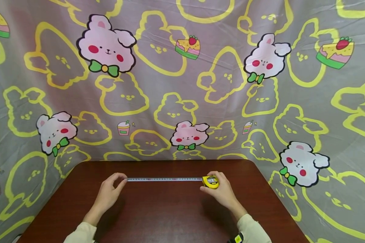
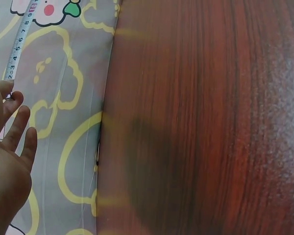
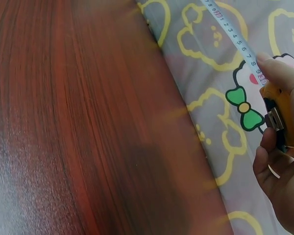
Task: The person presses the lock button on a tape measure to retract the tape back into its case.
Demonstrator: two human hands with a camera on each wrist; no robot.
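Observation:
A yellow tape measure (image 1: 211, 182) is held by my right hand (image 1: 223, 192), its case between thumb and fingers. From the case a white blade (image 1: 164, 179) with black and red numbers runs straight across to the left. My left hand (image 1: 109, 190) pinches the blade's free end between thumb and index finger. In the left wrist view, low numbers on the blade (image 2: 18, 46) show beside the thumb, with the other fingers loosely bent. The right wrist view shows a metal clip (image 3: 274, 119) on the case and the thumb near the blade's mouth.
The stretched blade hangs above a dark reddish-brown wooden table (image 1: 164, 209), with shadows of both hands on the wood. Behind and at both sides hangs a grey curtain (image 1: 225, 135) printed with rabbits and yellow outlines, meeting the table's far edge.

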